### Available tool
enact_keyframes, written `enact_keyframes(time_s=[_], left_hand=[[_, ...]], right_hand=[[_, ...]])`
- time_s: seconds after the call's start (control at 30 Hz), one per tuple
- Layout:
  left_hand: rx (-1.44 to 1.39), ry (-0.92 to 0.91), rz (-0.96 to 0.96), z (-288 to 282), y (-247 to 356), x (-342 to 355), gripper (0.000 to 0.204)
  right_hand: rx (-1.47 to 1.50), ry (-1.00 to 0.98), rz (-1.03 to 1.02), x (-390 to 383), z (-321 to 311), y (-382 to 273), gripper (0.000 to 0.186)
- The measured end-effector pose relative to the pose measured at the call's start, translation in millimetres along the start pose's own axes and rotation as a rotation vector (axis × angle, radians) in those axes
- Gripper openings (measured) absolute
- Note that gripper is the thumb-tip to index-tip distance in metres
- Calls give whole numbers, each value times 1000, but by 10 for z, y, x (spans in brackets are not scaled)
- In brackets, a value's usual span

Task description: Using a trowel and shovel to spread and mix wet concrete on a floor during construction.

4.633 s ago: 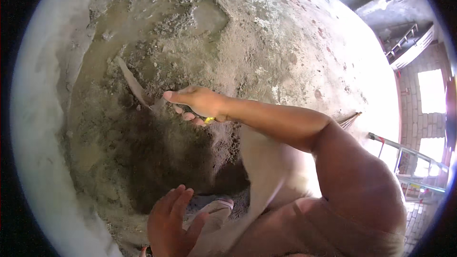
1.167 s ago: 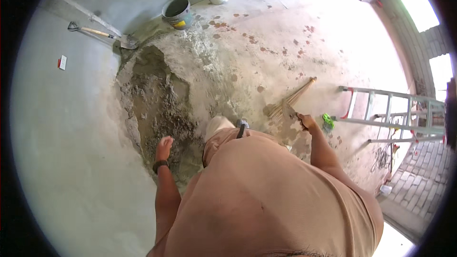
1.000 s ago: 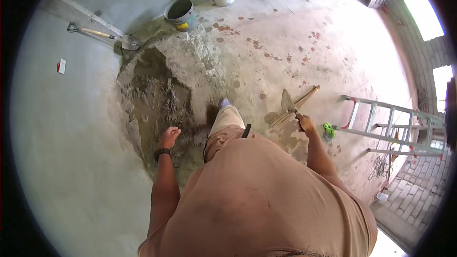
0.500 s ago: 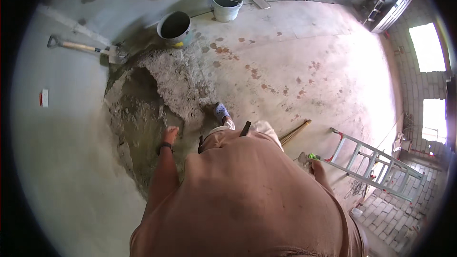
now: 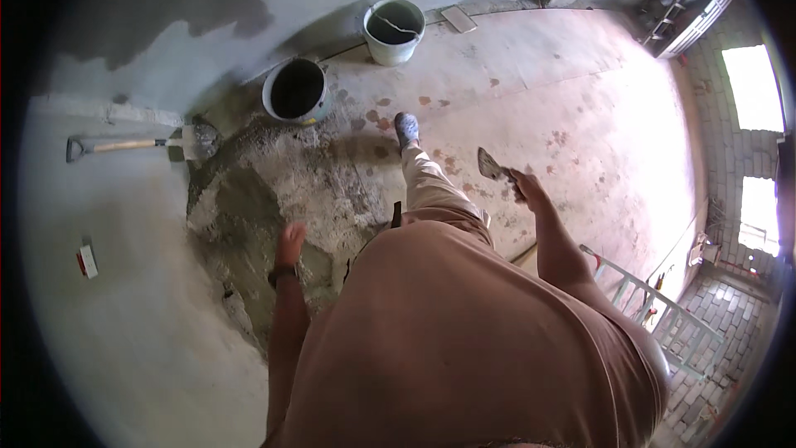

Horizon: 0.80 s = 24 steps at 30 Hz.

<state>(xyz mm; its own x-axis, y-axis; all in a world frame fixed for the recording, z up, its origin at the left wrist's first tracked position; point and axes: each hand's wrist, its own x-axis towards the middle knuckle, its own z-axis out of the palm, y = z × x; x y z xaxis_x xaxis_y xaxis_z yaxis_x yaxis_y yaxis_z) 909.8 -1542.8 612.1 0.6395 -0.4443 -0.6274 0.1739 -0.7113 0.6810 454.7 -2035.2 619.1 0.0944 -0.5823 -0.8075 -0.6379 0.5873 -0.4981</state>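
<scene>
My right hand (image 5: 529, 191) is wrapped round the handle of a putty knife (image 5: 491, 164), whose flat triangular blade points forward and left above the stained floor. My left hand (image 5: 290, 241), with a dark band at the wrist, hangs empty over the wet mortar heap (image 5: 240, 207); its fingers are loosely apart and slightly blurred. This grey heap spreads over the floor on my left. Beyond it stands a dark-mouthed bucket (image 5: 296, 93), and further back a pale bucket (image 5: 393, 33) with a wire handle. My foot in a bluish shoe (image 5: 406, 129) is forward on the floor.
A shovel (image 5: 133, 145) with a wooden shaft lies against the left wall, its blade by the mortar. On that wall is a small red-and-white box (image 5: 87, 260). An aluminium ladder (image 5: 663, 315) lies at the right, near grey block paving (image 5: 730, 307). A flat tile (image 5: 458, 19) rests by the far wall.
My right hand has swung forward and up with the putty knife, from beside the ladder. My foot has stepped ahead toward the buckets, and the view has shifted. My left hand stays over the mortar.
</scene>
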Motion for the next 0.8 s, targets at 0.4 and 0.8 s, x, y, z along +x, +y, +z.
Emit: enact_keyframes(time_s=[0.4,0.8], left_hand=[[-336,309,-629,-29,594,-212,57],[-290,603,-319,475,1930,152,47]], right_hand=[[-719,-100,-190,2937,1899,-4224,60],[-167,-200,-475,4898,1991,-6026,22]])
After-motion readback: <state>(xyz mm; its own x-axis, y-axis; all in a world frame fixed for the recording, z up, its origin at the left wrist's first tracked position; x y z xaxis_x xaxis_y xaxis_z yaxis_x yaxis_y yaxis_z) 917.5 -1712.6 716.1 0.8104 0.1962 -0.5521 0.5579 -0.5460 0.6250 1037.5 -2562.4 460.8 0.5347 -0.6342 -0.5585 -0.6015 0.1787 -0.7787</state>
